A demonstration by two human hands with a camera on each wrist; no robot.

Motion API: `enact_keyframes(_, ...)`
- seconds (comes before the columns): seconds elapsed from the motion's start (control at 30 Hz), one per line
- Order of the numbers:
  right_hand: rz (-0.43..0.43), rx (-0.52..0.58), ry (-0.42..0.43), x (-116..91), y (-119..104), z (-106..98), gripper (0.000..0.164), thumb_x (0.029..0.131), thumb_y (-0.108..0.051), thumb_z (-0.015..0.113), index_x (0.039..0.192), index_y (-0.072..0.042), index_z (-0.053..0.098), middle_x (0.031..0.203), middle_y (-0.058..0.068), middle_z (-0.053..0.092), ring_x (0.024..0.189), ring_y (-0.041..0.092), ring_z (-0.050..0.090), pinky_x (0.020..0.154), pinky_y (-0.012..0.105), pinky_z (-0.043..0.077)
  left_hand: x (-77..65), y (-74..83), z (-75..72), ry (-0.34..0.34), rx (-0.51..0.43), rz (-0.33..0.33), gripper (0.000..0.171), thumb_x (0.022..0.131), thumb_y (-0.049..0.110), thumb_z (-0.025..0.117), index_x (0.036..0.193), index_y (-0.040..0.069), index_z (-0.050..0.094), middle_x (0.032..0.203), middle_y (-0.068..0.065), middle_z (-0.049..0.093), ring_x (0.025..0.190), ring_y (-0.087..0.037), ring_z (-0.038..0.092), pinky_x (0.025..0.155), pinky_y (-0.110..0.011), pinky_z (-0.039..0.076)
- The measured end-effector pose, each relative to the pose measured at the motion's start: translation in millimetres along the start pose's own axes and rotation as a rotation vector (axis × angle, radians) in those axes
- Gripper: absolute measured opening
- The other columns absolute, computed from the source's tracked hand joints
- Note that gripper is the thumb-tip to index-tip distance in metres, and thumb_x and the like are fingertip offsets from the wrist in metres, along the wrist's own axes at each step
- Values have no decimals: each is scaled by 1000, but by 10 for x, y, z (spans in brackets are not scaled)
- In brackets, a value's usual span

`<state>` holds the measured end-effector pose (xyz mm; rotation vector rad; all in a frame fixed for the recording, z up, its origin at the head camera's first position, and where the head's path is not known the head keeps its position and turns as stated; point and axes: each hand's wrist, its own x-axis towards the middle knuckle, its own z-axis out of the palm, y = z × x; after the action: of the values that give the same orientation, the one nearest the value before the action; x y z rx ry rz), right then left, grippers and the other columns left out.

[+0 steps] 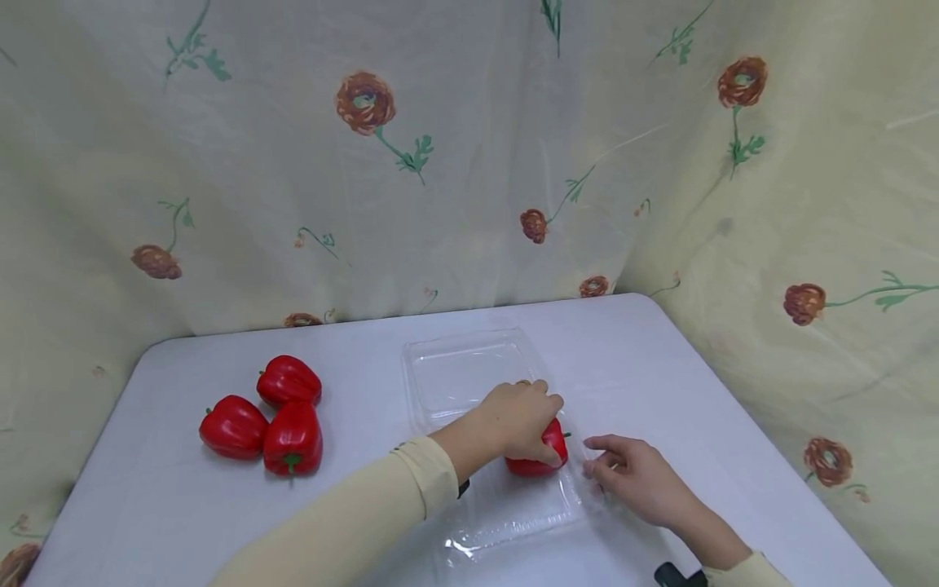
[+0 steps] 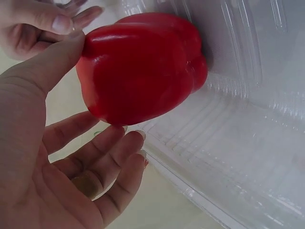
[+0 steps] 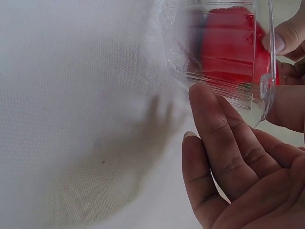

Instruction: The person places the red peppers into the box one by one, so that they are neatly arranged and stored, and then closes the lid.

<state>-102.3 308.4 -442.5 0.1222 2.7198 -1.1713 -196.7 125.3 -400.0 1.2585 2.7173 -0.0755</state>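
Note:
A red bell pepper (image 1: 530, 468) is inside the front half of a clear plastic clamshell container (image 1: 513, 509). My left hand (image 1: 517, 418) reaches over it from above and grips it, thumb on one side and fingers on the other. In the left wrist view the bell pepper (image 2: 138, 71) lies on its side close to the container's floor. Just outside the container's right wall is my right hand (image 1: 634, 477), its fingers loosely extended. Up close in the right wrist view, the fingertips (image 3: 202, 95) are right at the clear wall, and nothing is gripped.
Three more red bell peppers, one at the back (image 1: 288, 381), one at the left (image 1: 234, 428) and one in front (image 1: 293, 440), lie grouped on the left of the white table (image 1: 352, 505). A flowered curtain (image 1: 455, 204) hangs behind the table and along its right side.

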Motion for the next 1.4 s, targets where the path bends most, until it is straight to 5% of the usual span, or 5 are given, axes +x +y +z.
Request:
enact_keyframes(0.43, 23, -8, -6, 15, 27, 16, 41, 93, -17, 69, 129, 2, 60, 80, 1, 66, 70, 15, 62, 60, 29, 50, -13, -25, 11, 17, -35, 18, 64, 78, 59, 75, 128, 23, 60, 108, 3, 60, 95, -13, 58, 77, -29, 54)
enact_keyframes(0.8, 48, -22, 6, 33, 26, 28, 41, 93, -17, 69, 128, 0, 60, 79, 1, 65, 71, 15, 61, 61, 28, 51, -147, -253, -104, 55, -86, 4, 71, 80, 61, 72, 135, 18, 57, 116, 0, 60, 102, -14, 59, 79, -30, 55)
enact_keyframes(1.07, 40, -13, 6, 45, 2, 61, 41, 92, -17, 70, 128, 1, 60, 80, 2, 65, 70, 15, 61, 59, 29, 50, -384, -692, -231, 81, -148, -101, 71, 81, 57, 74, 137, 18, 57, 125, -4, 61, 114, -21, 58, 104, -51, 42)
enact_keyframes(1.4, 47, -22, 9, 31, -8, 37, 41, 92, -16, 70, 128, 1, 60, 79, 2, 65, 70, 15, 61, 60, 29, 50, -784, -1395, -296, 92, -256, -273, 69, 84, 46, 76, 139, 11, 55, 134, -11, 57, 124, -30, 53, 107, -55, 36)
